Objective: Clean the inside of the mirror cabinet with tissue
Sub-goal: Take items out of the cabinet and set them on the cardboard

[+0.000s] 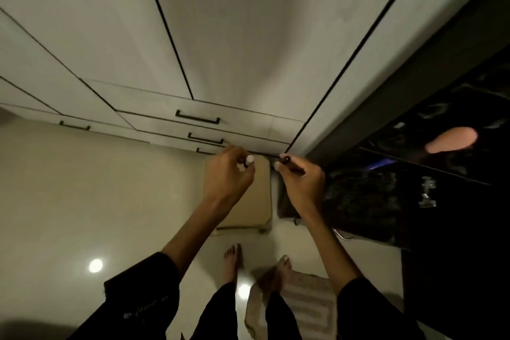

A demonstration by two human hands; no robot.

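My left hand [227, 174] is raised in front of me, fingers curled round a small item with a white rounded tip [249, 159]. My right hand [302, 179] is level with it and grips a thin dark stick-like item [288, 164] with a dark rounded end. What either item is cannot be told in the dim light. The hands are a short gap apart. No tissue shows. A dark glossy surface [441, 146] at the right carries a faint reflection; whether it is the mirror cabinet is unclear.
Tall white wardrobe doors [234, 36] with black handles and drawers [197, 117] fill the wall ahead. A beige padded stool [256, 201] stands under my hands. My bare feet are on a glossy floor beside a striped mat [303, 301]. A dark patterned counter [367, 201] lies right.
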